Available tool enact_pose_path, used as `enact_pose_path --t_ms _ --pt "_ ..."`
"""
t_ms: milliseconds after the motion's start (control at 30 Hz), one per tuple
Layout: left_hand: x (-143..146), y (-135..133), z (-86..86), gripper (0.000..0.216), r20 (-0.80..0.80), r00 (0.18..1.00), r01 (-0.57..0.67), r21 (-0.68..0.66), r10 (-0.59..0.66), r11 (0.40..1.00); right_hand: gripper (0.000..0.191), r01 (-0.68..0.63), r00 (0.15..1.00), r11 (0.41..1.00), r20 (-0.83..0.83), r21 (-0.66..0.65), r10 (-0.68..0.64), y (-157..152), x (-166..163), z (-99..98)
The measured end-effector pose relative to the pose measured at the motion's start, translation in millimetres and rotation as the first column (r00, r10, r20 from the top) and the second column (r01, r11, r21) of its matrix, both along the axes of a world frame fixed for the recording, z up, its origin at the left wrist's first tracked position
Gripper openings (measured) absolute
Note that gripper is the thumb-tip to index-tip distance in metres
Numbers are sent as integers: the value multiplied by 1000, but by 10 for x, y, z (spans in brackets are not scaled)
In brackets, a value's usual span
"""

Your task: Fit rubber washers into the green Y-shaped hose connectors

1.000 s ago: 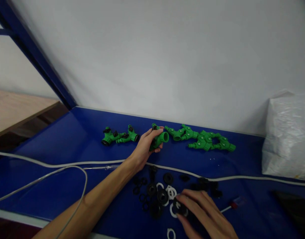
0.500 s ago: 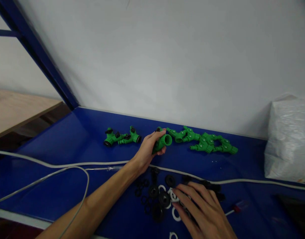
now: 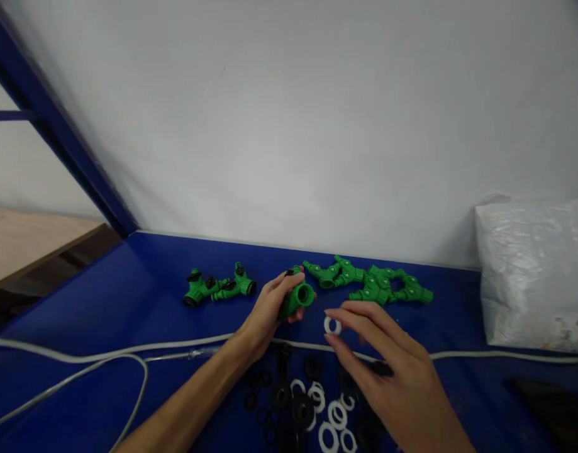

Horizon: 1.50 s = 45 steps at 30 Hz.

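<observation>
My left hand is wrapped round a green Y-shaped hose connector, its round open socket turned toward me and to the right. Between the thumb and fingertips of my right hand is a white ring washer, raised a short way from the socket and apart from it. Below both hands lie loose white rings and black rings and caps in a heap on the blue table. My right hand hides part of that heap.
Two green connectors with black parts lie left of my left hand. Several plain green connectors rest against the back wall. A grey cable crosses the blue table. A plastic-wrapped package stands at right.
My right hand has risen from the heap of rings with a white ring washer pinched in it, nearing the connector. The left hand still holds the connector. The camera view has shifted.
</observation>
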<state>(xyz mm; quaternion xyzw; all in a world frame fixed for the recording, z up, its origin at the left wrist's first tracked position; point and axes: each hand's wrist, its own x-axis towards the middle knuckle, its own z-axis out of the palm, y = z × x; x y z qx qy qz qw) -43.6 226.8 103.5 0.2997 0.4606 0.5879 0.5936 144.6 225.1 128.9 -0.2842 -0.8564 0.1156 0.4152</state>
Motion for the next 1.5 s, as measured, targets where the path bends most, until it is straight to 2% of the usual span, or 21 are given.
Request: enact_pose_path --t_ms 100,267,400,467,567,633,733,800,867,1033,1133,1233,1333,1500 --pt "10 -3 5 38 -20 1000 5 4 -5 1000 10 -27 996 997 -85 -76 21 212 -211 18" --pt "28 -2 -14 43 -59 998 24 -35 -26 999 9 -49 976 986 -217 -160 14 351 -314 -147" --pt "51 -16 -82 46 -138 983 -141 -138 122 980 18 -181 941 958 -321 -221 103 302 -300 -237" --pt "66 -22 -105 46 -157 975 -179 -149 156 973 21 -219 929 941 -350 -257 121 278 -301 -234" --pt "88 -17 -104 47 -122 991 -72 -115 58 991 25 -149 933 919 -360 -364 9 274 -289 -199" --pt "99 -10 -91 50 -93 996 -18 -76 11 997 26 -149 928 850 -367 -505 -55 285 -272 -183" --pt "103 -5 -79 51 -117 993 -34 -45 28 998 34 -288 914 634 -403 -717 -40 291 -267 -196" --pt "99 -6 -78 51 -183 982 -61 -36 53 997 38 -366 896 514 -443 -776 -31 281 -286 -216" --pt "94 -6 -74 52 -247 967 -69 -20 62 997 41 -413 875 457 -483 -787 -41 262 -314 -229" --pt "81 6 -30 48 -346 935 -77 24 81 997 48 -476 847 358 -528 -803 -58 221 -363 -231" --pt "63 18 4 38 -378 915 -125 71 143 990 46 -504 819 346 -566 -791 -101 222 -366 -252" --pt "45 16 26 39 -415 891 -150 115 184 982 44 -477 802 371 -567 -797 -187 247 -347 -278" --pt "40 -3 21 39 -453 880 -91 138 145 986 46 -426 812 402 -538 -811 -225 277 -319 -288" --pt "49 -26 -23 48 -520 848 -21 152 98 988 52 -344 858 446 -470 -826 -208 290 -286 -286"
